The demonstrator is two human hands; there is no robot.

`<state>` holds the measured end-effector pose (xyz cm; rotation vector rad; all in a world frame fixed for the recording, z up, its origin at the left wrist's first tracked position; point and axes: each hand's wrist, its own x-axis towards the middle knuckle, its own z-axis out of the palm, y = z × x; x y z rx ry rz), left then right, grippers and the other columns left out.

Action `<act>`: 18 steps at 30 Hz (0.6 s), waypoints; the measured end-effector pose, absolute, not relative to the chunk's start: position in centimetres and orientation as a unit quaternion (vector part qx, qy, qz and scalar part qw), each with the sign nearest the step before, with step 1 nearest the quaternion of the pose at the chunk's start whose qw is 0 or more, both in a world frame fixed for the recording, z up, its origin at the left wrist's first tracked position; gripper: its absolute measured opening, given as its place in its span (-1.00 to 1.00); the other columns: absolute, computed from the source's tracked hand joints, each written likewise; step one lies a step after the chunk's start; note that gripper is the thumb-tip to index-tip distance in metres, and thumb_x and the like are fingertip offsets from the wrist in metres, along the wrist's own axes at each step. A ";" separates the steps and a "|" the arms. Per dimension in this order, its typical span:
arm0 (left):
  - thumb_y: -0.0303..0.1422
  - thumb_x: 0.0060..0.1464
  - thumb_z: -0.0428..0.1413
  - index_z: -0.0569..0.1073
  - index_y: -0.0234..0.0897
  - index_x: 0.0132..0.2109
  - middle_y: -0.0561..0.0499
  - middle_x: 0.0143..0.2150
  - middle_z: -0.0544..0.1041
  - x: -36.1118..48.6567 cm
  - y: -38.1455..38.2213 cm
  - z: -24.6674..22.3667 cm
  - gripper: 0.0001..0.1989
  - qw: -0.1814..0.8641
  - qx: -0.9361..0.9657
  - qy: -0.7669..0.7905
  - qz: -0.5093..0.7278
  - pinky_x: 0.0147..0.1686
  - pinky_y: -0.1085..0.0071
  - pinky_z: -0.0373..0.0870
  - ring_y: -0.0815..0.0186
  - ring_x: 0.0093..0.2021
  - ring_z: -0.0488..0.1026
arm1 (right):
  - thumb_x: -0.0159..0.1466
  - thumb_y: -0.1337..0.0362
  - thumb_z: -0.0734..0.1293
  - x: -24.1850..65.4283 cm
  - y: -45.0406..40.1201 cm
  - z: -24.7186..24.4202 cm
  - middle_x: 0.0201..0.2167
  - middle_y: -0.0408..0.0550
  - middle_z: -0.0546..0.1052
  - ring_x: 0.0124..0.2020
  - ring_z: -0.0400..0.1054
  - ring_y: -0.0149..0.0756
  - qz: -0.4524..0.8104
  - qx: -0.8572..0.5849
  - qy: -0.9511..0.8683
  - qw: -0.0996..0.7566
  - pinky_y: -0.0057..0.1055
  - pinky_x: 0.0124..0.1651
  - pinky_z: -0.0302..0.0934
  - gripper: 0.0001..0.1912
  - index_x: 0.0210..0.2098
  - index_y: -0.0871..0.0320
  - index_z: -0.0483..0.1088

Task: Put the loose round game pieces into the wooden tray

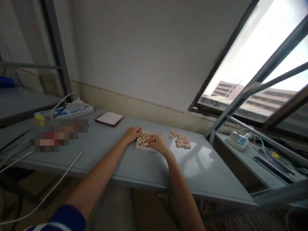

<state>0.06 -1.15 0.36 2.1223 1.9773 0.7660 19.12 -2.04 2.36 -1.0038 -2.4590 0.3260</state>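
Observation:
A small pale tray lies on the grey table, with round wooden Chinese chess pieces set in it. At its far left corner, my left hand is closed, with bent fingers gripping the edge. My right hand reaches over the tray from the right. Its thumb and fingers pinch a round chess piece low over the front part of the tray, and the hand hides the tray's right side. To the right, several more loose pieces lie in a cluster on the table.
A dark red box or lid with a pale top lies back left. Beyond it stands a power strip with plugs and cables. A white cable crosses the table's front edge. Metal frame posts and a window flank the right side.

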 end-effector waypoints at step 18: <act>-0.29 0.09 -0.12 0.42 -0.19 -0.14 -0.01 -0.27 0.51 -0.1 -1.0 0.2 -0.73 0.052 0.718 0.646 0.252 -0.33 0.47 0.23 0.30 -0.27 0.41 | 0.06 0.29 0.39 19.3 -2.3 2.8 -0.31 -0.16 0.51 -0.21 0.31 -0.32 0.126 -0.334 -0.910 0.212 -0.34 -0.09 -0.01 -0.86 -0.36 -0.07 0.50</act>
